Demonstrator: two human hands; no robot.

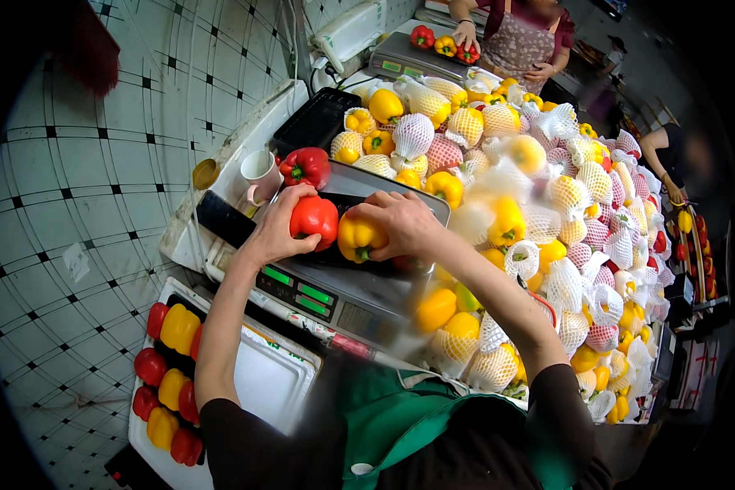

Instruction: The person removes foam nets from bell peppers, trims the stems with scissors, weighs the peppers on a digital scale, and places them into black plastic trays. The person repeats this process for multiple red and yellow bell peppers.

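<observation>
My left hand (276, 235) is closed round the left side of a red bell pepper (315, 222). Right beside it, my right hand (407, 227) grips a yellow bell pepper (358, 238) from the right. Both peppers are over a black tray (345, 201) on a digital scale (371, 320) with lit green displays. A patch of red shows under my right hand, too covered to tell what it is. Another red bell pepper (305, 167) rests just beyond my left hand, at the scale's far edge.
Peppers in foam nets (539, 220) are heaped to the right. A pink-white mug (261, 173) and black trays (314, 118) stand at the left. Lower left, a white foam box (290, 380) adjoins packed peppers (171, 389). Across, a co-worker (523, 41) touches peppers on another scale (420, 61).
</observation>
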